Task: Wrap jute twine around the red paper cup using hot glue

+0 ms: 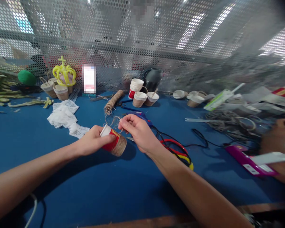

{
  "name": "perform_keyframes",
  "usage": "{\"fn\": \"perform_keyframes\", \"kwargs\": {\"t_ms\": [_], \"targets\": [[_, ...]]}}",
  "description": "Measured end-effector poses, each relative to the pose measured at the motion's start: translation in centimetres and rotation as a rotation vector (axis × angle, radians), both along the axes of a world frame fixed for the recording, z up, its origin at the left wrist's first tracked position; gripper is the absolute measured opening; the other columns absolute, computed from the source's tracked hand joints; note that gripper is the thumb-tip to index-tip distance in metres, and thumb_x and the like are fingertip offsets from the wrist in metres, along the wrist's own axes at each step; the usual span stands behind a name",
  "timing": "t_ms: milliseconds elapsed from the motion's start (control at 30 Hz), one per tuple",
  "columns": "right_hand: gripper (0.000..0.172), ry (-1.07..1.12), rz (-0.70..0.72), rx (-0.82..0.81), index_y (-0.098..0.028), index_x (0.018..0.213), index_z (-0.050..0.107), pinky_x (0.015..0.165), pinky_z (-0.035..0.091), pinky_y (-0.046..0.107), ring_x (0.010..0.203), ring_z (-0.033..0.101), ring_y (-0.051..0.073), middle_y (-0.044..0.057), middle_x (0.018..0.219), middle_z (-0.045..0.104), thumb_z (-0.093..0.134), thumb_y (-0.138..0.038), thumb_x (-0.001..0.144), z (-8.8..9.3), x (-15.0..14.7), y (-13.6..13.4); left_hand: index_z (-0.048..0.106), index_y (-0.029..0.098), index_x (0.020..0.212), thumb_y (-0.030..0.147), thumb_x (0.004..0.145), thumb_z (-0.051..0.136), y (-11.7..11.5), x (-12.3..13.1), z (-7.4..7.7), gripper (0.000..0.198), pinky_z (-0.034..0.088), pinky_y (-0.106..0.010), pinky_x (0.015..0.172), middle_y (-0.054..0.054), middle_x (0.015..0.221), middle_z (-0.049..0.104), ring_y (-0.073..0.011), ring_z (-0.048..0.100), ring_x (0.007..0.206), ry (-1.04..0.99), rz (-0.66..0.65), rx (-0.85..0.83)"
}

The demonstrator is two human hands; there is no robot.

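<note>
My left hand (93, 141) grips a red and white paper cup (113, 141) lying on its side just above the blue table (90, 186). The cup's lower part is wound with brown twine. My right hand (138, 130) pinches the loose end of the twine (111, 121) at the cup's rim, fingers closed. The twine leads back to a spool of twine (113, 101) lying behind the cup.
Crumpled white tissue (64, 117) lies at left. A yellow crown (64, 75) and twine-wrapped cups (55, 90) stand at the back left, more cups (142, 96) at the centre back. Red, yellow and black cables (178, 148) lie right of my hand. Another person's hand (279, 133) and a purple packet (249, 160) are at right.
</note>
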State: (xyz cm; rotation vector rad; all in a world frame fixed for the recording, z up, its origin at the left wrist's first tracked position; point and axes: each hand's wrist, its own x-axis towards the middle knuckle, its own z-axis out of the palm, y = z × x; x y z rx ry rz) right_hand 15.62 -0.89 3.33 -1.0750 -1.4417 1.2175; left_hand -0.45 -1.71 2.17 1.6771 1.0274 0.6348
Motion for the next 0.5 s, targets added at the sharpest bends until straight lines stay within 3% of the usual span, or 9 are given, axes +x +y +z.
{"fn": "perform_keyframes", "kwargs": {"t_ms": [100,200,500], "targets": [[0.010,0.114,0.005,0.010,-0.017,0.070,0.052,0.050,0.036,0.021,0.051,0.045,0.006,-0.005,0.057,0.055,0.059,-0.024,0.070,0.5,0.1,-0.1,0.049,0.013,0.059,0.033,0.068,0.051,0.3,0.1,0.1,0.022,0.025,-0.019,0.042,0.006,0.048,0.043,-0.0047,0.032,0.041,-0.201,0.062,-0.244],[0.009,0.159,0.017,0.030,-0.016,0.073,0.057,0.048,0.036,0.020,0.050,0.047,0.006,-0.004,0.058,0.055,0.062,-0.022,0.068,0.9,0.3,-0.1,0.050,0.012,0.060,0.028,0.066,0.053,0.4,0.2,0.1,0.018,0.027,-0.018,0.043,0.004,0.049,0.047,-0.0048,0.036,0.042,-0.303,0.076,-0.385],[0.008,0.091,-0.070,0.140,-0.017,0.068,0.061,0.047,0.039,0.020,0.048,0.048,0.005,-0.003,0.057,0.056,0.063,-0.024,0.068,1.0,0.5,-0.2,0.050,0.013,0.058,0.026,0.066,0.053,0.2,0.5,0.2,0.016,0.027,-0.019,0.042,0.003,0.048,0.047,-0.0053,0.037,0.040,-0.311,0.065,-0.426]]}}
